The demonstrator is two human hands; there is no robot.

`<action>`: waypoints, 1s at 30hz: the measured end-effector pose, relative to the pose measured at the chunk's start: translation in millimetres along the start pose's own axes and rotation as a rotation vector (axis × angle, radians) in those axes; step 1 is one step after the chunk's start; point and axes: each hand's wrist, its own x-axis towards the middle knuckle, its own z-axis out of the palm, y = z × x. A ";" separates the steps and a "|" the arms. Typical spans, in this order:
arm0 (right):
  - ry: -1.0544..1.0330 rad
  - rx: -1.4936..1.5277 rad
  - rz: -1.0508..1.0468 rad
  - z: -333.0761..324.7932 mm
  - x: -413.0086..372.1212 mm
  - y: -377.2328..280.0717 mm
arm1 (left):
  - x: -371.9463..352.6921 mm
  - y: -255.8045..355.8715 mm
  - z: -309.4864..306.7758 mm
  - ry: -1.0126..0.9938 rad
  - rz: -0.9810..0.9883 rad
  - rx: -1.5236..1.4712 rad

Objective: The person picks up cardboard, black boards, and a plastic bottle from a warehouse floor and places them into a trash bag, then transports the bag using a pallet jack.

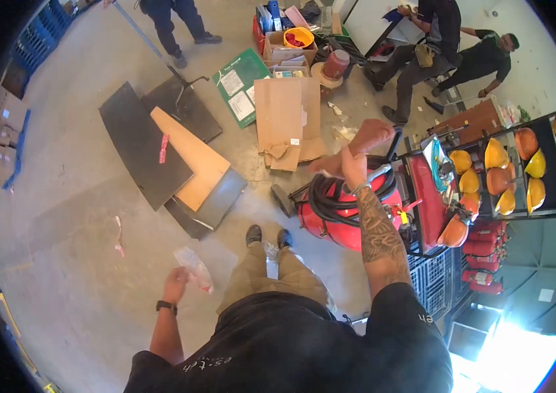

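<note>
My left hand (175,285), with a dark watch on the wrist, is closed on a crumpled clear plastic bag (193,267) with reddish marks, held low by my side. On the other side my right hand (354,169) reaches forward, closed around the middle of a long reddish-brown piece (371,135); I cannot make out its material. Beneath that hand is a red wheeled fire extinguisher (326,224) with a coiled black hose (329,203).
Dark and wooden boards (140,147) lie ahead left. An open cardboard box (284,118) and a green board (239,85) lie ahead. Yellow and orange helmets (496,154) fill a rack at right, near small red extinguishers (484,255). Several people (422,59) stand or bend beyond.
</note>
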 end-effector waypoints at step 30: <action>-0.825 0.082 -0.405 -78.0 -266.1 -7.9 | -197.8 54.1 96.4 -0.041 0.284 0.036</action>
